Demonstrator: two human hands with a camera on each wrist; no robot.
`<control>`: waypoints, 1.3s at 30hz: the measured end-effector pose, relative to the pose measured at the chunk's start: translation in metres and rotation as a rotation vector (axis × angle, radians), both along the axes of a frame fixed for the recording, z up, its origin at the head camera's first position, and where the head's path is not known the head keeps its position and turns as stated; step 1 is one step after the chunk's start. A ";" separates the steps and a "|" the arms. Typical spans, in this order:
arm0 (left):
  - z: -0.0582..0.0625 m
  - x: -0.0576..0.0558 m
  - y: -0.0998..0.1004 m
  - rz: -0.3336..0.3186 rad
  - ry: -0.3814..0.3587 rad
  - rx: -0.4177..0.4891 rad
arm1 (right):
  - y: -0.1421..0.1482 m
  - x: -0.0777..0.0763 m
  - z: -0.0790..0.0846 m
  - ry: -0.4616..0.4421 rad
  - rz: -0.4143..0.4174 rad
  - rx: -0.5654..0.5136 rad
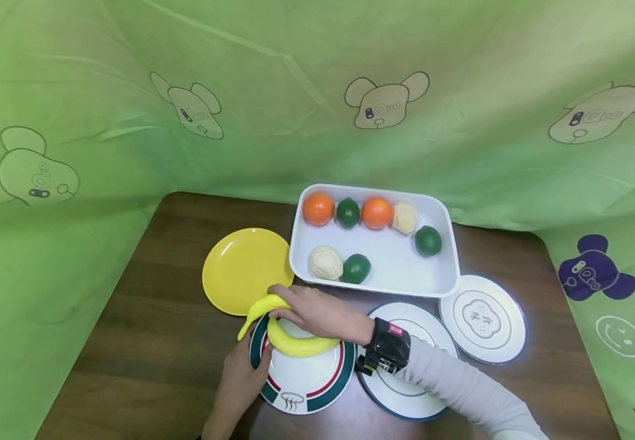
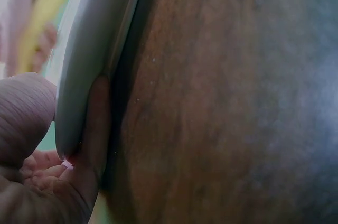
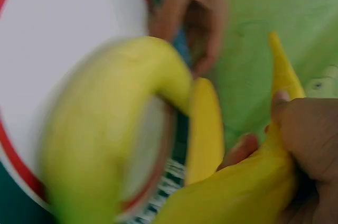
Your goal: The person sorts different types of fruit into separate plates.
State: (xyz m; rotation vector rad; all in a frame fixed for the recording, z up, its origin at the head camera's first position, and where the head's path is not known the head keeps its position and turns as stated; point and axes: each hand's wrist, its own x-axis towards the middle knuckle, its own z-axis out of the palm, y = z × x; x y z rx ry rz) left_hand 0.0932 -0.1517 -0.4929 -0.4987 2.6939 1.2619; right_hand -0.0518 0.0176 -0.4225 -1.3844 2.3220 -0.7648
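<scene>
Right hand (image 1: 311, 308) grips curved yellow banana (image 1: 262, 307); left hand (image 1: 244, 370) pinches round green-rimmed white plate (image 1: 310, 374). I judge: transfer step; next move needs plate steady.

Wooden table (image 1: 146, 342): white tray (image 1: 400, 260) bearing two orange fruits (image 1: 318, 208) (image 1: 377, 212), three dark green fruits (image 1: 428, 241) and two pale round items (image 1: 326, 263). Yellow plate (image 1: 247, 269) beside tray, left; two white plates (image 1: 405, 315) (image 1: 501, 305) nearer right (one visibly embossed). Green cloth (image 1: 295, 153) beyond, cartoon-printed.

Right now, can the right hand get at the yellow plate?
Likely yes: nothing visible stands between the right hand and the yellow plate beside it. To grasp it, the hand would probably need to release the banana it holds.
</scene>
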 end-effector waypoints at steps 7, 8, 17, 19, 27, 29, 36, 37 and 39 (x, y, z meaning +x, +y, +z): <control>-0.002 0.001 -0.001 -0.005 0.018 0.012 | 0.002 0.009 -0.035 -0.036 -0.035 0.174; -0.001 0.001 -0.002 -0.004 0.010 0.014 | 0.003 0.010 -0.036 -0.031 -0.039 0.195; 0.000 0.002 -0.003 -0.019 -0.009 -0.008 | 0.013 0.036 -0.037 0.161 0.009 0.384; 0.001 0.002 -0.003 -0.025 -0.001 -0.001 | 0.015 0.041 -0.032 0.200 0.017 0.396; 0.015 0.003 -0.008 -0.100 -0.043 -0.044 | 0.022 0.045 -0.019 0.329 -0.011 0.402; 0.022 0.003 -0.013 -0.137 -0.052 -0.074 | 0.025 0.045 -0.014 0.358 -0.008 0.388; 0.053 -0.007 -0.040 -0.144 -0.098 -0.210 | 0.039 0.049 -0.005 0.363 -0.041 0.309; 0.055 -0.010 -0.046 -0.133 -0.097 -0.227 | 0.041 0.049 -0.005 0.368 -0.047 0.298; 0.059 -0.018 -0.057 -0.095 -0.061 -0.248 | 0.045 0.050 -0.004 0.369 -0.062 0.277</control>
